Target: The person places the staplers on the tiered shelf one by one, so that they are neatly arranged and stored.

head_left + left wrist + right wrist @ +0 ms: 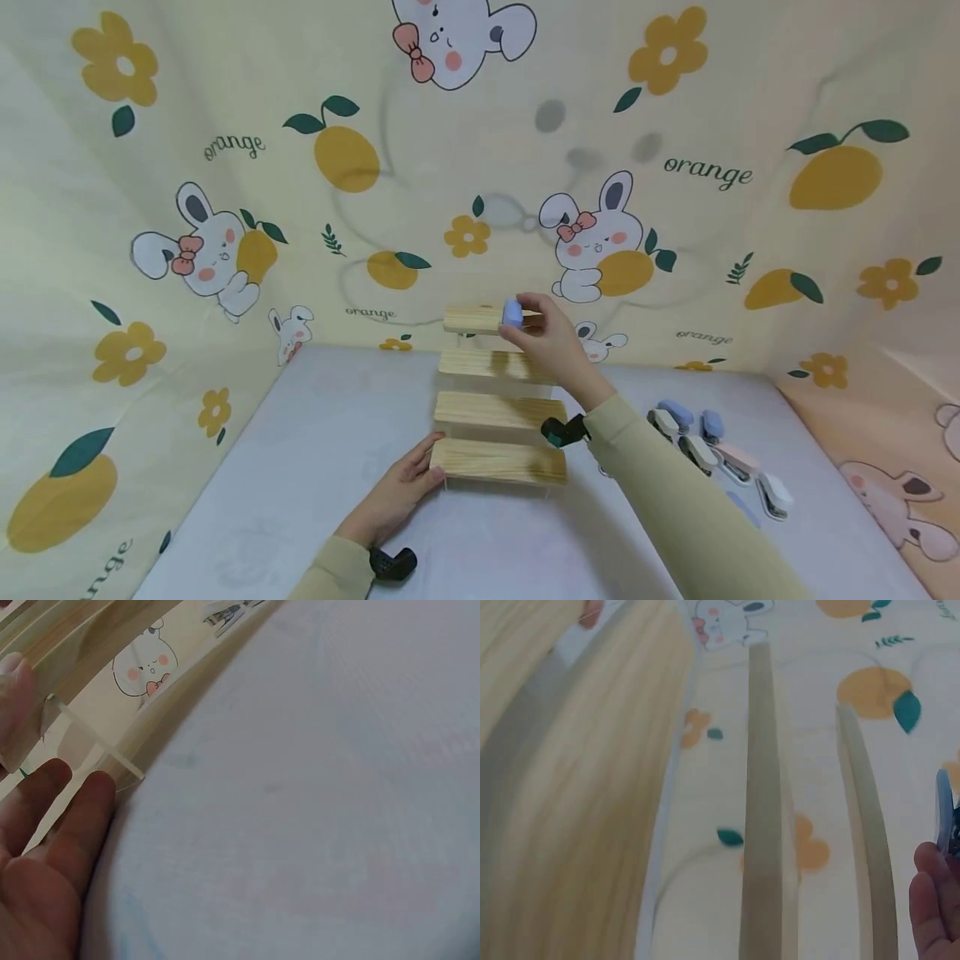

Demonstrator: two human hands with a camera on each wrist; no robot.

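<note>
Black wrist units [393,565], two: one worn behind each of the hands, at the cuff.

Left hand [401,490], one: nearest, thumb and fingers about the left end of the lowest board [498,462], in what looked a light, steadying hold.

Wooden rack [498,408], one: four stepped boards, rising away from the left hand on pale supports, and standing on a white bench [300,450].

Spare staplers [697,454], several: grouped on the bench to the right of the right forearm, in white, blue and pink (one blue piece lay partly hidden by the sleeve).

Right hand [555,337], one: farther out than the left, gripping a small blue stapler [512,314] between thumb and fingers.

Top board [472,319], one: behind the blue stapler, which was held at its right-hand part; whether the two touched could not be told.

Step in hand, as judged: positioning the stapler at the top board while the left hand braced the rack. The next move seemed to call for a level, gentle set-down and an easy release, the brace kept.

Printed backdrop [420,217], one: farthest, beyond both hands.
</note>
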